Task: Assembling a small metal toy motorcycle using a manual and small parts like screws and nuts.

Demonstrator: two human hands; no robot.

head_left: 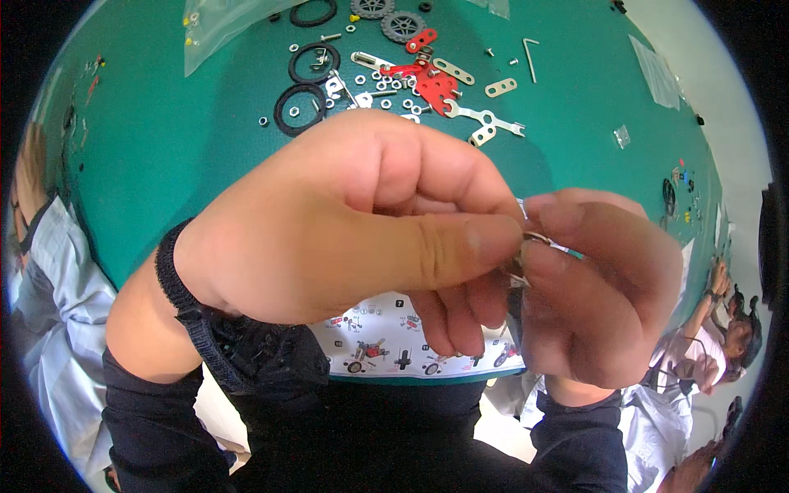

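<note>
Close to the camera, my left hand (353,222) and my right hand (604,287) meet fingertip to fingertip. Between them is a small shiny metal part (538,237), mostly covered by the fingers, so its kind does not show. The left thumb and index finger pinch one side of it, and the right thumb and fingers close on the other. A black band with a dark device (246,349) is round my left wrist. Below the hands lies a printed instruction sheet (374,335) with small pictures of model vehicles, partly hidden by them.
On the green table (164,148), beyond my hands, lie black rubber rings (299,109), grey wheels (403,26), red perforated plates (437,86), several nuts and screws, a flat wrench (485,117) and a hex key (530,60). Clear plastic bags (222,33) lie farther out. Other people sit at both sides.
</note>
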